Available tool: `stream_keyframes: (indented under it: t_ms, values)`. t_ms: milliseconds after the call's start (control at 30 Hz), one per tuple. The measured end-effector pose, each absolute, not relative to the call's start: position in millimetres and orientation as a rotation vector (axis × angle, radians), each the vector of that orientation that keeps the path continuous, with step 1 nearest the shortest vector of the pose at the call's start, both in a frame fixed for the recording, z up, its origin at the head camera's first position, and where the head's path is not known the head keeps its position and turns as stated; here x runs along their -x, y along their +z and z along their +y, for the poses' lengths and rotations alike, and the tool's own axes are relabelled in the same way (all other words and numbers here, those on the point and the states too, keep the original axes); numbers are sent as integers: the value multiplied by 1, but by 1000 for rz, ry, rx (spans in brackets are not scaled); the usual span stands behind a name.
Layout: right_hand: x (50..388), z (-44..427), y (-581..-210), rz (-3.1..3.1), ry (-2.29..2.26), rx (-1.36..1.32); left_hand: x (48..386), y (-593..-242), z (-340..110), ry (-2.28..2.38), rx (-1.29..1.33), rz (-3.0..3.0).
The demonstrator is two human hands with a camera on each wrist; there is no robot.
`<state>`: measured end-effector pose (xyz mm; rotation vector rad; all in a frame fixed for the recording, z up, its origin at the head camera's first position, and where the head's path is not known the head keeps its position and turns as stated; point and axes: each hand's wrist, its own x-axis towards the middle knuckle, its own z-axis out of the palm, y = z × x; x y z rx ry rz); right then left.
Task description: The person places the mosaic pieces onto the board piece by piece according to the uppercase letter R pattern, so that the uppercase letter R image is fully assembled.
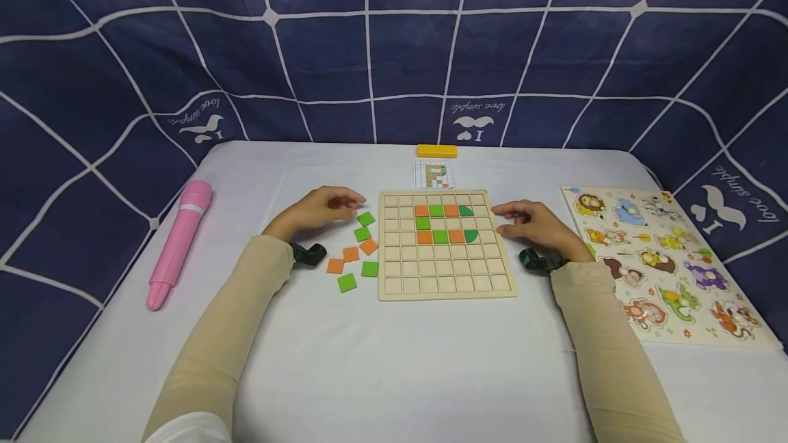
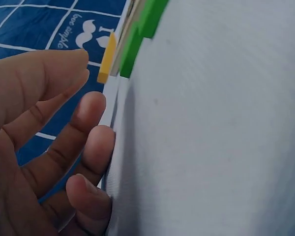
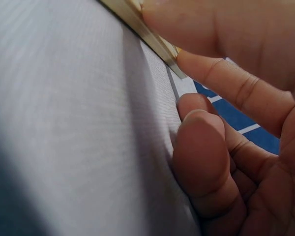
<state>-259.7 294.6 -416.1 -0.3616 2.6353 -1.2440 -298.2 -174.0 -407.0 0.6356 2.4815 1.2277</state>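
Observation:
A square wooden grid board (image 1: 394, 289) lies flat on the white table. Set in its cells are orange tiles (image 1: 451, 210), green tiles (image 1: 423, 223) and two dark green rounded tiles (image 1: 470, 236). My left hand (image 1: 317, 210) hovers with loosely bent fingers just left of the board and holds nothing. Close to its fingertips lies a loose green tile (image 1: 366, 219); several more green and orange tiles (image 1: 351, 254) are scattered below it. At the board's right edge are the thumb and index finger of my right hand (image 1: 535, 224), nothing gripped between them; light contact cannot be ruled out.
Behind the board lie a small card with a coloured grid pattern (image 1: 434, 174) and a yellow block (image 1: 437, 151). A pink microphone-shaped thing (image 1: 178, 245) lies far left. On the right is an animal puzzle board (image 1: 671, 265). A dark blue checked cloth (image 1: 406, 53) hangs around the table.

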Motion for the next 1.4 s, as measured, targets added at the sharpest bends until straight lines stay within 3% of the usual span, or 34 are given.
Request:
stream_keyframes:
  t_ms: [467,1400]
  values:
    - [261,297,-416,2635,-1244,351,297,-409,-166,855,-684,2646]
    - [258,295,-417,2633,-1273,397,294,-412,-167,1252,-510,2698]
